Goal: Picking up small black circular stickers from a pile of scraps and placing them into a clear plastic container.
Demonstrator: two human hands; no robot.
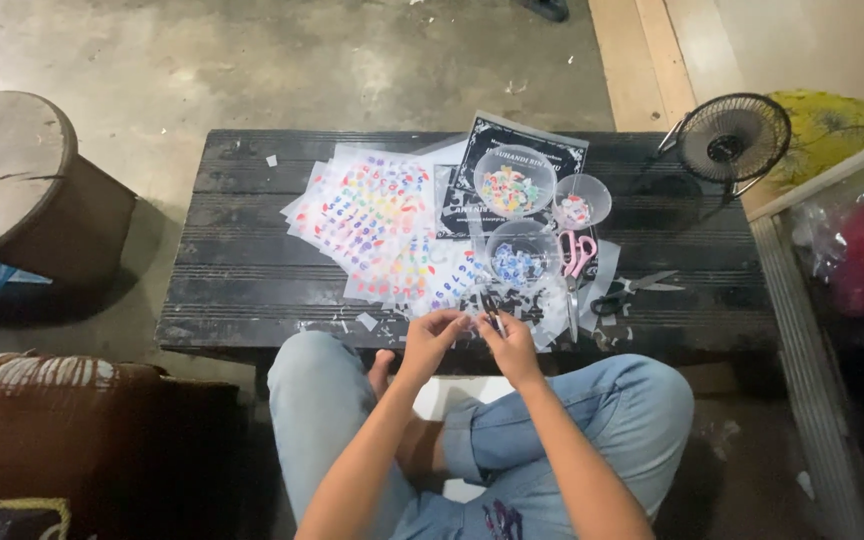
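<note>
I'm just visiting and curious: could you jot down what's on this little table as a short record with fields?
surface: low dark slatted table
left hand: pinches a small clear piece together with the right hand
sheets: colourful sticker sheets, fanned out
containers: three clear round bowls holding small coloured pieces
tools: pink-handled scissors, black scissors
nearby: small black fan

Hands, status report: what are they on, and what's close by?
Left hand and right hand pinch a small piece together, too small to identify. Sticker sheets, pink scissors just beyond.
</note>
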